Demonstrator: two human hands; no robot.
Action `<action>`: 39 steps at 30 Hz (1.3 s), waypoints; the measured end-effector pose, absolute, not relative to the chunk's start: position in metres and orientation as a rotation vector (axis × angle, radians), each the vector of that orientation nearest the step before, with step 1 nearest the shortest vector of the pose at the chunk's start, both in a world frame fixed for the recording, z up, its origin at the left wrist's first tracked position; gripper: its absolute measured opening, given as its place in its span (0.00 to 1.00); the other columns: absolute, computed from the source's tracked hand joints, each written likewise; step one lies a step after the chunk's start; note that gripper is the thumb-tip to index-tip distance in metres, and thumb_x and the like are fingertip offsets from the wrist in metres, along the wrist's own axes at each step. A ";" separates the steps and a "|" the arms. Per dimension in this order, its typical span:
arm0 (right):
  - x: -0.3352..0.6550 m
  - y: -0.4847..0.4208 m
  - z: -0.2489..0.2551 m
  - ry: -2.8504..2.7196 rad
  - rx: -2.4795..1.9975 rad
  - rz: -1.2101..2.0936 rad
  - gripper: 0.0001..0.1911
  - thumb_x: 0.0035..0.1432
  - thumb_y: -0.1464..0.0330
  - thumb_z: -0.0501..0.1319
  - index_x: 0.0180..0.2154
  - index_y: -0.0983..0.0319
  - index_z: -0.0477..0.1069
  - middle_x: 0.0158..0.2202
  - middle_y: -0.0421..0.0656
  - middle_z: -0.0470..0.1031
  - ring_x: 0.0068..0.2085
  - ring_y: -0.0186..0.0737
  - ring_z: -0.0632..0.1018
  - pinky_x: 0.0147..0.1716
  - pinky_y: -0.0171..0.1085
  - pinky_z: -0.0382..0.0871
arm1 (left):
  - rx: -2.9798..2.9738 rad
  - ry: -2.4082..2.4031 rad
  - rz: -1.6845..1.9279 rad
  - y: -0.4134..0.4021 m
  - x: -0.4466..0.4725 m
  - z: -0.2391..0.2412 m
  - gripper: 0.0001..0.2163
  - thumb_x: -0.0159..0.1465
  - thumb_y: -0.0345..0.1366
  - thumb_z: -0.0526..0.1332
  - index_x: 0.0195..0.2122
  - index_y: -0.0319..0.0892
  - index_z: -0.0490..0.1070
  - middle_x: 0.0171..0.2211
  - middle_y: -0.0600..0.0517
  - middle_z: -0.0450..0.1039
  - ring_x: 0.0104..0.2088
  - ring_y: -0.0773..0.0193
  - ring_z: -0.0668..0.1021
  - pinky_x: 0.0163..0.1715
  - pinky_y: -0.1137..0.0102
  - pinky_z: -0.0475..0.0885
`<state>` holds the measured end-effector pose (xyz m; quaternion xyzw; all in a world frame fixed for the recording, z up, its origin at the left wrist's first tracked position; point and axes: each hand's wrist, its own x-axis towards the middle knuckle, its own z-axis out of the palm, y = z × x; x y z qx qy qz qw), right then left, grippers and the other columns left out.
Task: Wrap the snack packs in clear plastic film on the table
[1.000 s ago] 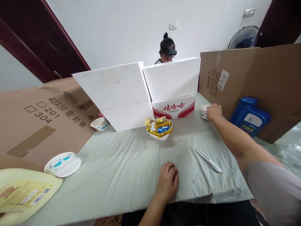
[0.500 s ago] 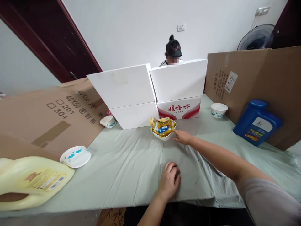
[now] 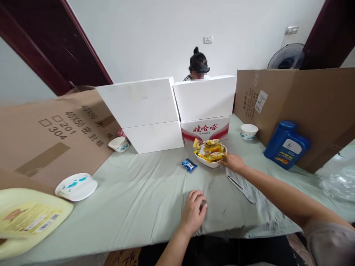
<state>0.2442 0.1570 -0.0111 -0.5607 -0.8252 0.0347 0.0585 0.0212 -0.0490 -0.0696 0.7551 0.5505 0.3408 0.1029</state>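
Note:
My right hand (image 3: 233, 162) grips the right rim of a white bowl (image 3: 210, 163) heaped with yellow snack packets (image 3: 209, 149), near the middle of the table. One blue packet (image 3: 189, 164) lies on the cloth just left of the bowl. My left hand (image 3: 193, 213) rests knuckles-up on the pale green cloth (image 3: 144, 195) near the front edge, fingers curled and holding nothing I can see. A white knife-like tool (image 3: 240, 188) lies on the cloth under my right forearm.
White foam boxes (image 3: 166, 111) and brown cardboard sheets (image 3: 302, 107) wall in the table; a person sits behind them. Small bowls (image 3: 249, 131) (image 3: 119, 144), a plate (image 3: 76, 187), a blue bottle (image 3: 286, 145) and a yellow jug (image 3: 27, 218) stand around.
My right hand left the small bowl at the far right, came to the snack bowl and took its rim. The bowl shifted right, and a blue packet now lies on the cloth.

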 end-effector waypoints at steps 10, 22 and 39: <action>0.354 0.134 -0.026 -2.233 -1.888 0.083 0.21 0.63 0.55 0.55 0.49 0.61 0.70 0.47 0.51 0.76 0.45 0.49 0.77 0.40 0.40 0.69 | 2.227 1.990 0.746 0.062 -0.009 -0.034 0.19 0.57 0.33 0.63 0.51 0.42 0.70 0.59 0.39 0.63 0.60 0.42 0.65 0.57 0.48 0.63; 0.349 0.131 -0.037 -2.137 -1.809 0.181 0.20 0.63 0.57 0.55 0.49 0.64 0.67 0.49 0.52 0.74 0.49 0.50 0.75 0.44 0.41 0.68 | 2.204 1.759 1.019 0.198 0.085 0.037 0.18 0.67 0.31 0.53 0.58 0.40 0.60 0.53 0.41 0.69 0.52 0.56 0.74 0.53 0.61 0.69; 0.348 0.132 -0.027 -1.750 -2.198 0.191 0.20 0.65 0.59 0.53 0.52 0.65 0.65 0.50 0.54 0.70 0.47 0.50 0.75 0.40 0.39 0.66 | 2.288 1.261 0.919 0.204 0.131 0.014 0.16 0.69 0.42 0.48 0.45 0.41 0.73 0.44 0.46 0.76 0.46 0.60 0.77 0.48 0.65 0.71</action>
